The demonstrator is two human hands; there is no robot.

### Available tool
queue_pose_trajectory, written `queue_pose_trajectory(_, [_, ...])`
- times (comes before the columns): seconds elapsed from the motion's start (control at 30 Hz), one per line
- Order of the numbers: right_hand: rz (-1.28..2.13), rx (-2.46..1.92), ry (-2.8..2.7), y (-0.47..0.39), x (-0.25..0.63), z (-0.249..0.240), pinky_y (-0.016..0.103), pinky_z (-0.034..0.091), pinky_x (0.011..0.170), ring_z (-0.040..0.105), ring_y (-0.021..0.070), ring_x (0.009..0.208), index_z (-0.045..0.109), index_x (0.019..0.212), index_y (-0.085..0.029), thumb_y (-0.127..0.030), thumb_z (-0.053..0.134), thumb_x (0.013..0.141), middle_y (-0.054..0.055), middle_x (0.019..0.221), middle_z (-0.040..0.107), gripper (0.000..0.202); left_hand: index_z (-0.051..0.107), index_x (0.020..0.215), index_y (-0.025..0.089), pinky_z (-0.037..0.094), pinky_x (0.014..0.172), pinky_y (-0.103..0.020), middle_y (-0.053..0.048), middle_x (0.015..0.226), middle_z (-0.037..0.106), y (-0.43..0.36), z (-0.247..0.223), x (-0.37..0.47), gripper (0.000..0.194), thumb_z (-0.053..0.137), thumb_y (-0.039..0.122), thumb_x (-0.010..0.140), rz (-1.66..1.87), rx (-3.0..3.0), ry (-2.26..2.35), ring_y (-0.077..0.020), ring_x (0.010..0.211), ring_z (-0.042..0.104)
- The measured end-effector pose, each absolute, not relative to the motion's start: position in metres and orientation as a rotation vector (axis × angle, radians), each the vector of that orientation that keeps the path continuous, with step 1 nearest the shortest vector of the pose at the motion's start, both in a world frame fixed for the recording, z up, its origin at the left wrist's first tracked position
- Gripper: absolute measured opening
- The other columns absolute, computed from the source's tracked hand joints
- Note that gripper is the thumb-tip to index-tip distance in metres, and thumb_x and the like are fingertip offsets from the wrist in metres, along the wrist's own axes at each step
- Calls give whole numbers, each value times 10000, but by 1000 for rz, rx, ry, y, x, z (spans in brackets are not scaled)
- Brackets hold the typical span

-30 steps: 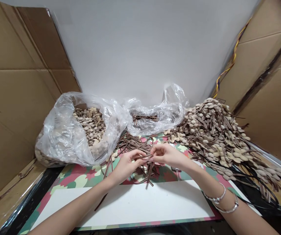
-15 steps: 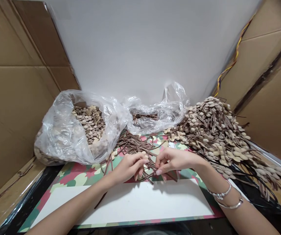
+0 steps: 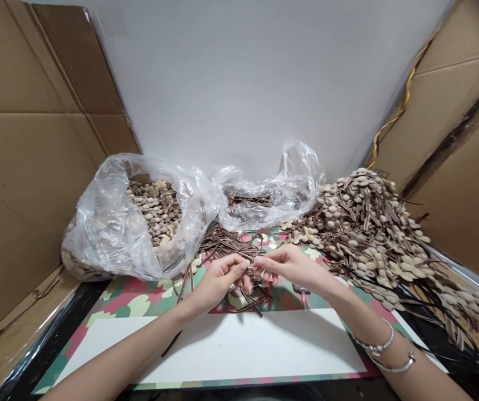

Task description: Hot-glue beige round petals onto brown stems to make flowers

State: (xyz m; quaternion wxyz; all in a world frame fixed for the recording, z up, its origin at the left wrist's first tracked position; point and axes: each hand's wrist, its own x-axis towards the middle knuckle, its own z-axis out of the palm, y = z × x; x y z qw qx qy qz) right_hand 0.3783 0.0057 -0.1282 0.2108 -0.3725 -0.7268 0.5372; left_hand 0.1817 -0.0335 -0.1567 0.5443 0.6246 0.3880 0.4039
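My left hand (image 3: 226,274) is closed in a pinch above the strips, its thumb pressed to the forefinger. It pinches a small beige oval piece, now mostly hidden by the fingers. Close beside it, my right hand (image 3: 287,266) also pinches, with a thin brown strip seemingly at its fingertips. The two sets of fingertips almost meet. Beneath and behind them lies a loose heap of brown strips with pale edging (image 3: 226,242). A white board (image 3: 223,345) lies flat below my wrists.
A clear plastic bag (image 3: 106,223) full of beige oval pieces (image 3: 160,214) stands at the left. Another clear bag (image 3: 273,189) with brown strips lies at the back. A large pile of strips with oval pieces (image 3: 373,223) rises at the right. Cardboard walls (image 3: 22,167) flank the camouflage-patterned mat (image 3: 126,292).
My right hand has moved up and left, bringing its fingertips close to my left hand's. The beige oval piece at my left fingertips has become mostly hidden.
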Motion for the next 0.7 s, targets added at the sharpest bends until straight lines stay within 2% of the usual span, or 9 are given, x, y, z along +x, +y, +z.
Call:
queue_pose_trajectory(0.13, [1620, -928, -1974, 2, 370, -134, 245, 438, 547, 587, 143, 621, 723, 842, -182, -489, 620, 727, 50, 750, 681, 343, 518, 895, 164, 399, 547, -209, 7, 619, 599, -36, -156, 185, 257, 477, 415, 854, 954, 1453, 918, -109, 567, 550])
queue_pose_trajectory(0.33, [1647, -957, -1881, 7, 372, -137, 243, 438, 533, 602, 140, 578, 705, 795, -165, -395, 698, 673, 45, 655, 671, 260, 460, 951, 177, 359, 473, -173, 29, 562, 573, -38, -154, 186, 272, 503, 420, 837, 925, 1443, 911, -77, 477, 476])
queue_pose_trajectory(0.47, [1621, -969, -1885, 10, 380, -135, 243, 445, 522, 593, 132, 548, 663, 783, -166, -345, 727, 647, 22, 617, 646, 234, 483, 1021, 156, 298, 408, -172, 20, 547, 577, -36, -152, 184, 324, 495, 422, 837, 728, 1424, 885, -60, 394, 393])
queue_pose_trajectory(0.57, [1629, -932, -1894, 10, 383, -135, 243, 461, 546, 577, 115, 548, 648, 766, -161, -304, 730, 648, 15, 627, 635, 204, 551, 971, 137, 312, 423, -185, 4, 568, 583, -35, -152, 182, 325, 479, 427, 843, 578, 1403, 828, -53, 394, 382])
queue_pose_trajectory(0.7, [1624, -932, -1859, 9, 381, -133, 261, 495, 627, 601, 127, 647, 642, 821, -162, -243, 724, 647, 23, 712, 645, 209, 582, 860, 134, 334, 434, -180, -7, 584, 602, -34, -154, 182, 291, 514, 415, 822, 584, 1400, 852, -56, 416, 425])
